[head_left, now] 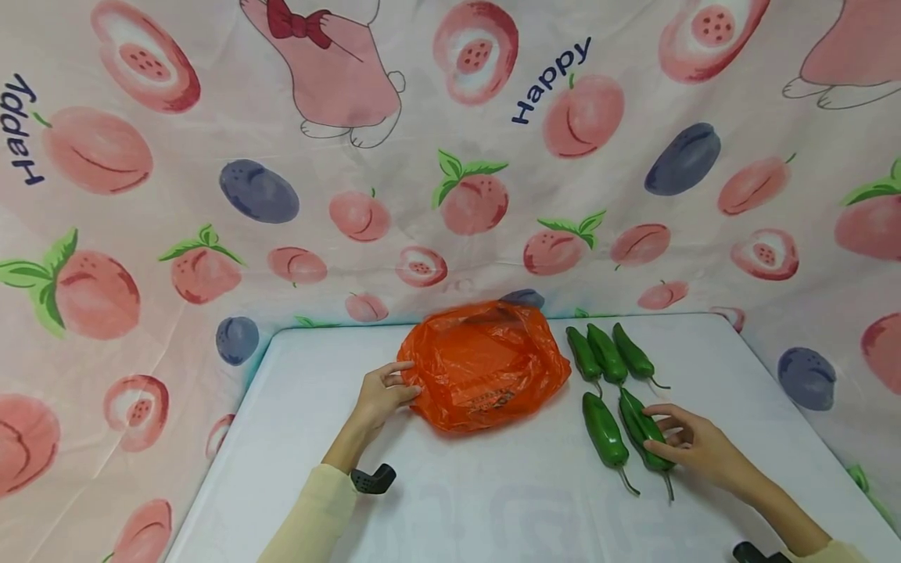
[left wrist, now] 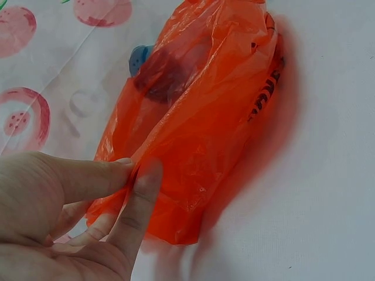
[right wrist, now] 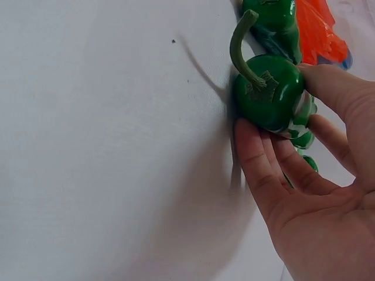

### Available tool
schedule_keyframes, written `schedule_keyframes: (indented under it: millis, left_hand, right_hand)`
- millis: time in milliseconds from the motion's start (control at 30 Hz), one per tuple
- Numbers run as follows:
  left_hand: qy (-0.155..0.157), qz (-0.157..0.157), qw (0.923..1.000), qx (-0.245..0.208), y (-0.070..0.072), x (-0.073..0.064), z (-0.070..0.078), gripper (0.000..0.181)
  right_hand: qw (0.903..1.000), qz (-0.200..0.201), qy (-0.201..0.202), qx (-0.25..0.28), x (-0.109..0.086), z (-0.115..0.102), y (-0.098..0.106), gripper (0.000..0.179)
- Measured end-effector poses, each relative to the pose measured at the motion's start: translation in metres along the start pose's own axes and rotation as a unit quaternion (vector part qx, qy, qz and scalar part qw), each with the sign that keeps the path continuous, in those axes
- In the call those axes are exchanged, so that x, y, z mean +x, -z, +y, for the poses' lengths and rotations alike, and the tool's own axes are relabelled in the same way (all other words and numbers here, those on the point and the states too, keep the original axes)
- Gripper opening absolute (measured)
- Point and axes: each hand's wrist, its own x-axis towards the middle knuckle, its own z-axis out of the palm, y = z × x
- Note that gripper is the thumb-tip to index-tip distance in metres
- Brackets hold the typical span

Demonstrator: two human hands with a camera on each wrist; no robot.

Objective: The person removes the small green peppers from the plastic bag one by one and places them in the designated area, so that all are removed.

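An orange plastic bag (head_left: 486, 371) lies puffed up on the white table, its mouth spread. At its left side my left hand (head_left: 380, 397) pinches the thin film; the left wrist view has thumb and forefinger meeting on the bag (left wrist: 193, 146). My right hand (head_left: 704, 447) holds a long green pepper (head_left: 639, 428) at the right, thumb on one side and fingers on the other. Its curved stem and rounded top face the camera in the right wrist view, where the pepper (right wrist: 266, 96) sits between thumb and fingers. Beside it lies another green pepper (head_left: 604, 432).
Three more green peppers, the nearest to the bag being a slim pepper (head_left: 583, 353), lie in a row behind. A fruit-printed cloth (head_left: 422, 188) hangs at the table's back edge. White table surface (head_left: 493, 493) stretches in front of the bag.
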Motion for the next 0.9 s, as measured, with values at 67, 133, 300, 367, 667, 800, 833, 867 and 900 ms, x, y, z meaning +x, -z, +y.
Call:
schedule_keyframes:
  millis: [67, 133, 300, 367, 667, 800, 833, 867, 900]
  left_hand:
    - [0.001, 0.001, 1.0000, 0.004, 0.0001, 0.0000, 0.0002, 0.050]
    - [0.005, 0.002, 1.0000, 0.005, 0.0002, 0.0005, 0.0001, 0.049]
    - [0.013, 0.006, 0.9998, 0.010, 0.0000, 0.0004, -0.0001, 0.049]
    - [0.014, 0.006, 0.9998, 0.011, -0.0004, 0.0000, 0.0004, 0.049]
    - [0.016, -0.003, 0.9998, 0.012, -0.0020, -0.0012, 0.0057, 0.052]
    - [0.012, -0.008, 0.9998, 0.013, -0.0008, -0.0046, 0.0080, 0.051]
    - [0.011, -0.008, 0.9998, 0.012, -0.0001, -0.0047, 0.0074, 0.050]
    - [0.007, -0.010, 0.9999, 0.011, 0.0008, -0.0048, 0.0058, 0.050]
    - [0.006, -0.011, 0.9999, 0.009, 0.0017, -0.0022, 0.0015, 0.050]
  right_hand:
    - [1.0000, -0.003, -0.002, 0.000, -0.0002, 0.0001, 0.0003, 0.057]
    - [1.0000, -0.005, -0.008, 0.001, -0.0003, 0.0001, 0.0005, 0.058]
    - [0.9997, -0.015, -0.017, -0.005, 0.0003, 0.0011, 0.0017, 0.059]
    - [0.9996, -0.018, -0.019, -0.007, 0.0006, 0.0017, 0.0025, 0.058]
    - [0.9996, -0.020, -0.019, -0.002, 0.0001, 0.0032, 0.0032, 0.059]
    - [0.9996, -0.021, -0.017, -0.005, -0.0001, 0.0023, 0.0031, 0.058]
    - [0.9996, -0.021, -0.015, -0.006, 0.0002, 0.0022, 0.0032, 0.058]
    - [0.9996, -0.023, -0.013, -0.006, 0.0005, 0.0022, 0.0031, 0.058]
    - [0.9996, -0.022, -0.013, -0.005, 0.0007, 0.0024, 0.0033, 0.058]
